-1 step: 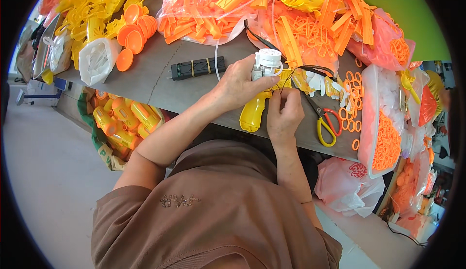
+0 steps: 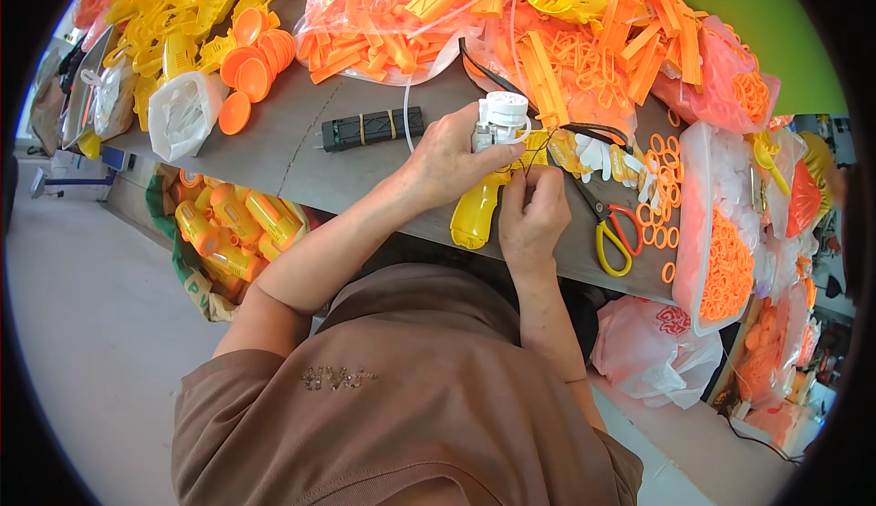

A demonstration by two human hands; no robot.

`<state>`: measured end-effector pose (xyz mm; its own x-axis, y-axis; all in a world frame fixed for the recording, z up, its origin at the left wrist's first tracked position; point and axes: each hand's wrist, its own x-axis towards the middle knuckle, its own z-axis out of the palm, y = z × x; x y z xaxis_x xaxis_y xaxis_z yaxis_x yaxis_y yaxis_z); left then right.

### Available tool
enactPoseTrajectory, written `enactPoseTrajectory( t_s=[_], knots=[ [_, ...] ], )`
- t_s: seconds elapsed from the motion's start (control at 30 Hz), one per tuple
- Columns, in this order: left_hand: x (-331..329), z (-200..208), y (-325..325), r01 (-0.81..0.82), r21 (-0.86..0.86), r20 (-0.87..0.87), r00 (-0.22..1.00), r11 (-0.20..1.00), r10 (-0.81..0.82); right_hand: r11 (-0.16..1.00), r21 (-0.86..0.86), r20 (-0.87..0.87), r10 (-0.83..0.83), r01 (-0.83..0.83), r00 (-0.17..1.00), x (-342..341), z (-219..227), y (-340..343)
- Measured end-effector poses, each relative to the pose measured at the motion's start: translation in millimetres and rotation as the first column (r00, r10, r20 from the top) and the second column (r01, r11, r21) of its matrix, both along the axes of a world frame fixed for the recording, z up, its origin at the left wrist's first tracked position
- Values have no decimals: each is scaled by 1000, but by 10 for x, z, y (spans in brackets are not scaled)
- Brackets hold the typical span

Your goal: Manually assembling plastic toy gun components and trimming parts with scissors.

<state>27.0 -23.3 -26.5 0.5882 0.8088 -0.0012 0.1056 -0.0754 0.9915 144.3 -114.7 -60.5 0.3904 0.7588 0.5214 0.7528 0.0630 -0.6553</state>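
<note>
My left hand [image 2: 461,155] is closed around a white plastic pump-like unit [image 2: 504,112] with a round top and a clear tube. Thin dark wires [image 2: 537,152] run from near that unit to the pinched fingers of my right hand [image 2: 537,212]. A yellow plastic handle-shaped shell [image 2: 474,214] lies below and between the hands, partly covered by the left one. Right of my right hand rest scissors [image 2: 617,237] with one yellow and one red handle, and dark pliers-like jaws.
A black electric screwdriver [image 2: 372,128] with rubber bands lies left of my hands. Orange parts [image 2: 374,22] and yellow parts [image 2: 182,13] heap along the back. Loose orange rings [image 2: 664,173] lie beside a ring-filled plastic tub [image 2: 695,232]. Below left stands a bag of yellow bodies [image 2: 233,232].
</note>
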Motion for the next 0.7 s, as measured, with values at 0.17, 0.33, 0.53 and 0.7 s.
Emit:
enactPoseTrajectory(
  t_s=[0.17, 0.33, 0.53, 0.7],
  knots=[
    [9, -14, -2, 2, -7, 33, 999, 1000, -2, 1000, 1, 341, -29, 30, 940, -34, -11, 39],
    [-2, -26, 19, 34, 14, -37, 999, 999, -34, 973, -222, -41, 59, -67, 997, 89, 75, 5],
    [116, 29, 20, 91, 181, -141, 988, 979, -65, 867, -397, -725, -96, -301, 682, 353, 275, 141],
    [149, -26, 23, 29, 205, -135, 991, 978, -1, 899, -340, -745, -78, -276, 663, 201, 231, 50]
  ],
)
